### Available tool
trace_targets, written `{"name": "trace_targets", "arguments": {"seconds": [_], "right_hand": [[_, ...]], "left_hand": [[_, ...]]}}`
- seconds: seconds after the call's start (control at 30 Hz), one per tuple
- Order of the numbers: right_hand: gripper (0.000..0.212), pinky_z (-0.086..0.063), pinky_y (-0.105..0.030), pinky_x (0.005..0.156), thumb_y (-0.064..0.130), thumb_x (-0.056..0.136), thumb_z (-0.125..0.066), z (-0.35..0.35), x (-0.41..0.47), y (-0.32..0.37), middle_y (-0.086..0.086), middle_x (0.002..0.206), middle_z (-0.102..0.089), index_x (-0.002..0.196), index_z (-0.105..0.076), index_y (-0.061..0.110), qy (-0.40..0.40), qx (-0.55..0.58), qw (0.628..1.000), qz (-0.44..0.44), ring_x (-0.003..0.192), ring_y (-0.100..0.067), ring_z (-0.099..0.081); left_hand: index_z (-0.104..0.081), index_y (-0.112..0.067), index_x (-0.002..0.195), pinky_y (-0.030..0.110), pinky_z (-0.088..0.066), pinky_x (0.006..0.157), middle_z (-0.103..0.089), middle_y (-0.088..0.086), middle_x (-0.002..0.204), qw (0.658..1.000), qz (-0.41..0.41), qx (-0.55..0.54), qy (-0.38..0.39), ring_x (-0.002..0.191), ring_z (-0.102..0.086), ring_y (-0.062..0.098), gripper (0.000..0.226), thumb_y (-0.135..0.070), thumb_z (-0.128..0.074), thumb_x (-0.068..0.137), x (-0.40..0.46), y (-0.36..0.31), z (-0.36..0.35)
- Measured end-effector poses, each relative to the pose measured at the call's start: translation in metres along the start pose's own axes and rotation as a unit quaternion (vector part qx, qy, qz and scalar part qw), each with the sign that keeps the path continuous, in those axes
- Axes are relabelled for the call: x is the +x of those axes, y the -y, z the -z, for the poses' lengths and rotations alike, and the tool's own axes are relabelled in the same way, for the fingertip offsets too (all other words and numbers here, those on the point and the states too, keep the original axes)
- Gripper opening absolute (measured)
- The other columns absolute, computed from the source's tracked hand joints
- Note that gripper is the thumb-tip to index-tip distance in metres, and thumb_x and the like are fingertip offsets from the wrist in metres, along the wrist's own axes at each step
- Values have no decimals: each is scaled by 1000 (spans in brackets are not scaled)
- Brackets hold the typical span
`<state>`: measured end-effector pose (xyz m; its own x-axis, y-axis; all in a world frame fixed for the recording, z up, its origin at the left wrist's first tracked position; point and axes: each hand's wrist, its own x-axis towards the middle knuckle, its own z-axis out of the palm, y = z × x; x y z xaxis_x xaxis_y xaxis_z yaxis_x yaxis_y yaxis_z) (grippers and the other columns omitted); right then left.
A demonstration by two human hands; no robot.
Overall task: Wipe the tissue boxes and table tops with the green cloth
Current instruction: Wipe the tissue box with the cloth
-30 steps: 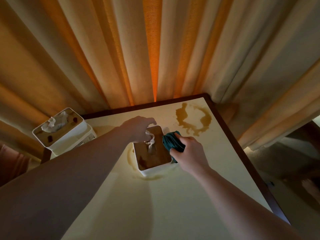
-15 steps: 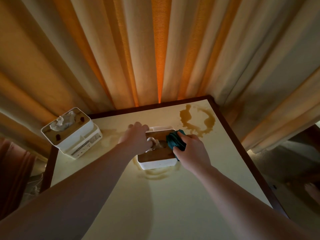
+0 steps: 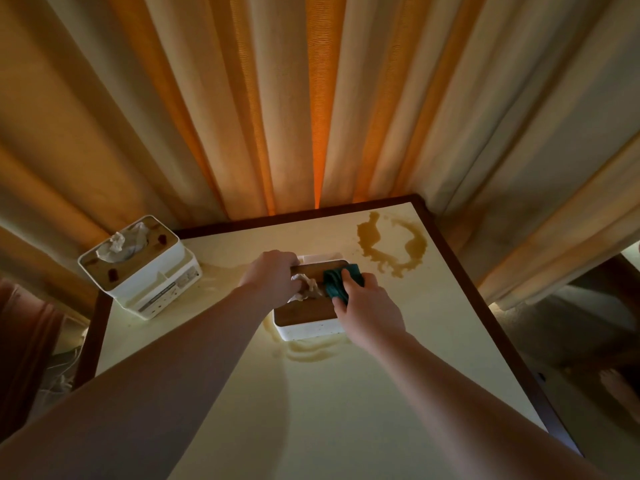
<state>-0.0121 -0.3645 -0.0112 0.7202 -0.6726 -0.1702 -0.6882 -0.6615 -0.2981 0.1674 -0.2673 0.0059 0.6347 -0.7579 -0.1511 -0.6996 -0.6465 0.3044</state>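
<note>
The far left part of the tissue box (image 3: 304,315) was hidden under the left hand (image 3: 273,275), and its right edge under the right hand (image 3: 367,306). Whether the left fingers were curled over the far rim or pinched the crumpled tissue (image 3: 306,287) could not be told. The green cloth (image 3: 341,280) was bunched and gripped by the curled right fingers, pressed onto the brown lid near its far right corner. The box was white-walled, set near the middle of the table (image 3: 346,410), its long axis running toward the far edge. Smeared liquid (image 3: 308,353) was seen just beside its near side. A brown spill (image 3: 391,247) lay at the far right corner. A 2nd tissue box (image 3: 138,268) was set at the far left corner, angled. Curtains (image 3: 311,98) were hung behind.
</note>
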Motion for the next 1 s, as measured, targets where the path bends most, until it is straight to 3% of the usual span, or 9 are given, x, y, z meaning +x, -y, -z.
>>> {"name": "trace_targets", "arguments": {"seconds": [0.17,0.4,0.57,0.8,1.0], "right_hand": [[59,-58,-38,89,47,108,-38,-1,-31,-6,-5,143,-37,163,-22,31,34,-5,999,2,116,-23,-53],[61,-56,-41,93,47,110,-35,2,22,9,-10,151,-34,165,-15,30,16,-45,999,5,127,-29,-47],[64,-48,-46,108,47,110,-28,2,27,10,-13,171,-6,166,-7,25,30,-69,996,38,148,-37,-29],[59,-52,-40,104,48,110,-26,-4,-37,-8,-4,173,1,165,-13,29,42,-36,998,42,141,-29,-37],[60,-51,-43,105,47,111,-25,-1,-4,0,-9,171,-7,165,-11,28,34,-46,998,29,143,-32,-35]], "left_hand": [[-69,-27,119,30,-42,68,-67,0,109,1000,4,-16,4,89,-54,18,35,-40,-77,88,3,2,-1],[-67,-30,123,30,-49,74,-68,-1,117,1000,-2,-8,16,98,-57,19,38,-38,-77,88,8,4,-4],[-66,-29,124,33,-53,79,-68,0,116,1000,-4,-3,18,98,-58,19,38,-39,-75,89,8,5,-5],[-67,-31,119,31,-53,71,-65,-5,96,1000,-4,-5,19,88,-60,19,34,-40,-76,87,9,5,-6],[-67,-31,121,35,-55,79,-67,-2,109,1000,-15,-9,14,96,-60,21,39,-42,-78,85,10,8,-8]]}}
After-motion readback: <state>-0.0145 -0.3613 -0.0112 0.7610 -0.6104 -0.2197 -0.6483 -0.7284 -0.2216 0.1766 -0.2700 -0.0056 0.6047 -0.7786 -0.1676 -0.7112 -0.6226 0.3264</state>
